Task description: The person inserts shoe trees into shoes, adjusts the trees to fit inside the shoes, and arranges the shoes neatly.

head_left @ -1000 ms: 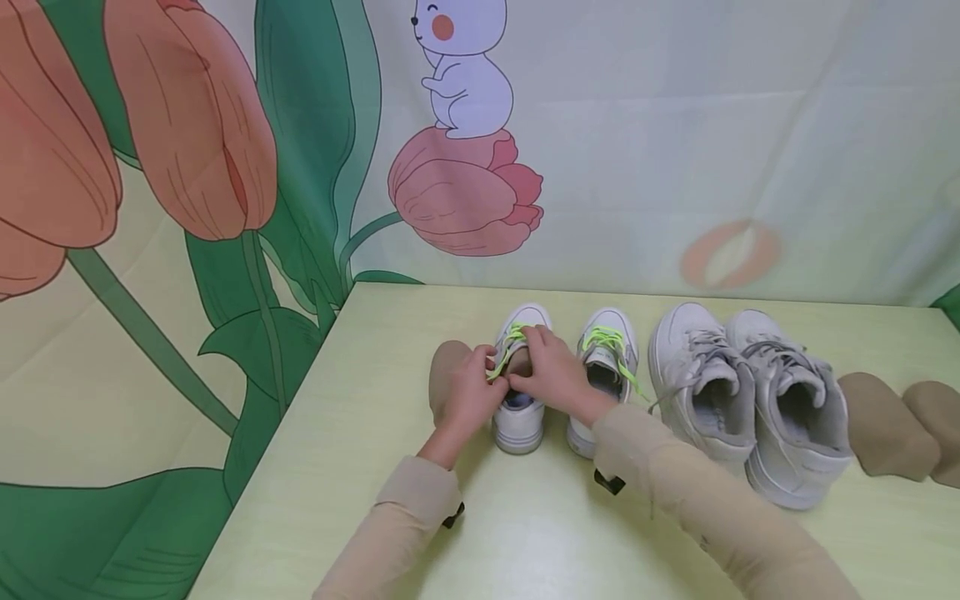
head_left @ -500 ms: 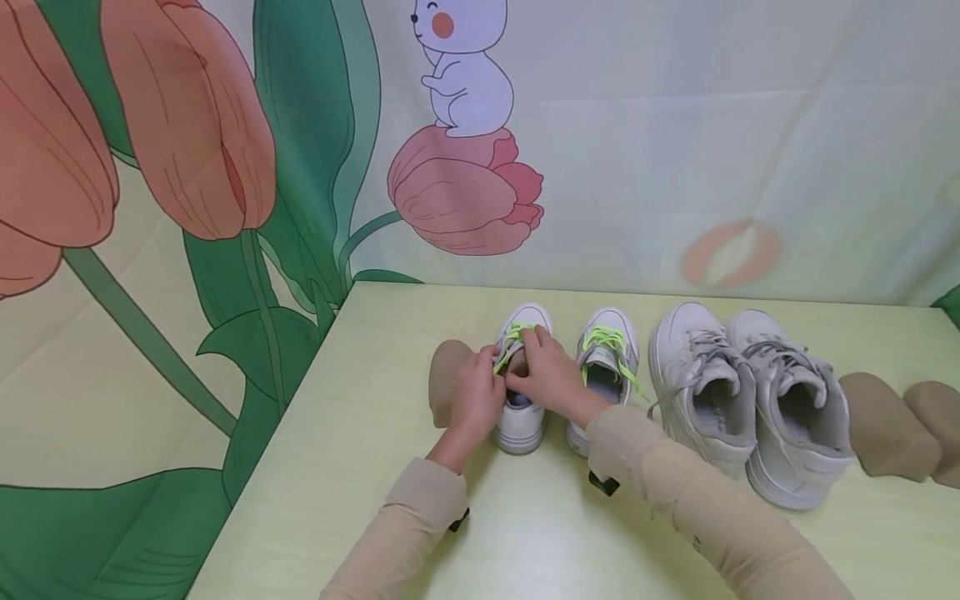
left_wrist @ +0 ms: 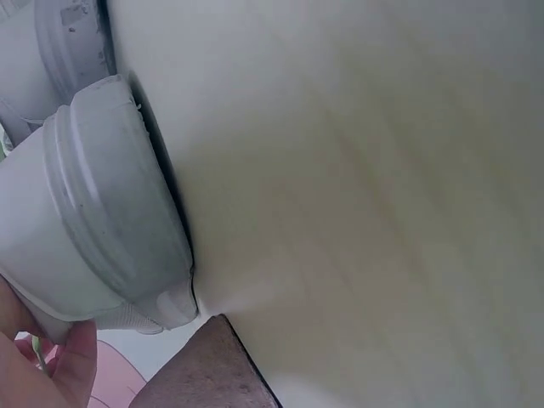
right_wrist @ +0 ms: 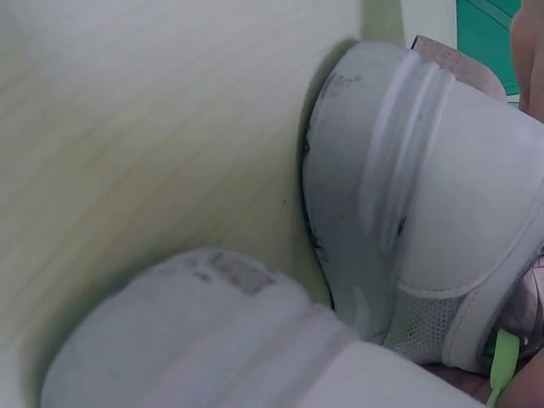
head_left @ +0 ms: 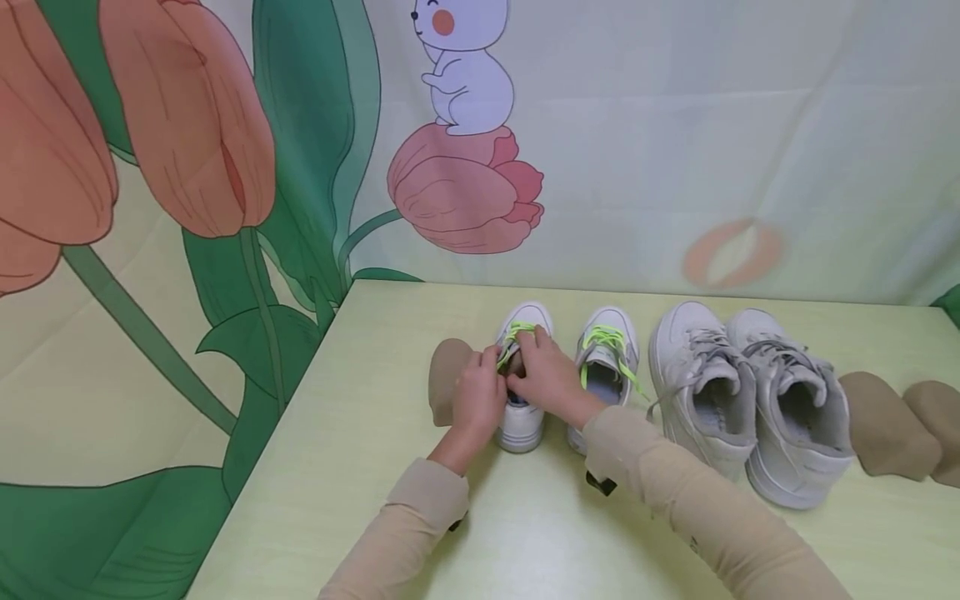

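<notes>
In the head view both hands are at the opening of a white sneaker with neon-green laces. The left hand holds its left side; in the left wrist view the thumb and a finger pinch the collar edge. The right hand grips the right side near the tongue, thumb at the opening. A brown surface shows inside the shoe, mostly covered by fingers. A rounded brown shoe form lies just left of the left hand. A green lace end hangs by the right fingers.
A matching sneaker with green laces stands to the right. Beyond it are two larger white sneakers with grey laces. More brown shoe forms lie at far right. A printed cloth hangs behind the table.
The left hand has shifted slightly right and drawn in closer against the sneaker. Less of the brown surface in the opening shows now. The right hand has barely moved.
</notes>
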### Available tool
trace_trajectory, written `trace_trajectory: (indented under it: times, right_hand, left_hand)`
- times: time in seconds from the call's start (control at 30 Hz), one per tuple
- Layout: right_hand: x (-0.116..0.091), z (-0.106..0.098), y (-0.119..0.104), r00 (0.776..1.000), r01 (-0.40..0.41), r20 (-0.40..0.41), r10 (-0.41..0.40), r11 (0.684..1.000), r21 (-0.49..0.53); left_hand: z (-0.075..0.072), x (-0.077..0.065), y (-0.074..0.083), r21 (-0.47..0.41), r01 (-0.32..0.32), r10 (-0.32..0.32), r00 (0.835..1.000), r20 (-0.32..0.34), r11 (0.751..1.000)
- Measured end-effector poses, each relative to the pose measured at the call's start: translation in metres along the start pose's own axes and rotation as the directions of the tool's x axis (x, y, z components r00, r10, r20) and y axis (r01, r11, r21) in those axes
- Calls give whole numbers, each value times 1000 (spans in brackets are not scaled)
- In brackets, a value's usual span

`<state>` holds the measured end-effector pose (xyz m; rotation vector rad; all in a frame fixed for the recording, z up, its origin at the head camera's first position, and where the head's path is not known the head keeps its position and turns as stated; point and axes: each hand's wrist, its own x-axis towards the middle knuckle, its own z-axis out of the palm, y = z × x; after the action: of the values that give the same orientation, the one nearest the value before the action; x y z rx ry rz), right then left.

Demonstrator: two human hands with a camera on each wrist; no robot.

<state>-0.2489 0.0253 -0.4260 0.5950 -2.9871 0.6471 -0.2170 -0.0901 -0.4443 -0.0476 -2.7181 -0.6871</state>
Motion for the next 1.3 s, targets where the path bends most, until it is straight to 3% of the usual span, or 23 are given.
trace_trajectory:
  times: [0.27, 0.57, 0.97, 1.17, 1.3]
  right_hand:
    - [0, 2, -1, 999, 39, -20, -39, 999, -4]
    - [1, 2, -5, 999, 0, -48, 0, 1000, 12]
    - [2, 8, 1, 989, 8, -150, -11, 1000, -24]
    - [2, 5, -1, 995, -9, -101, 9, 1000, 2]
    - [4, -5, 0, 1000, -16, -4, 17, 993, 115]
  left_hand:
    - [-2, -3, 0, -1, -9, 9, 1000, 8, 1000]
    - [0, -3, -2, -26, -34, 33, 999, -34, 999]
    - [-3, -3, 0, -32, -25, 24, 999, -22, 999]
    - [-12, -4, 2, -38, -14, 16, 998, 65, 999]
    - [-21, -6, 0, -62, -32, 40, 992, 123, 998]
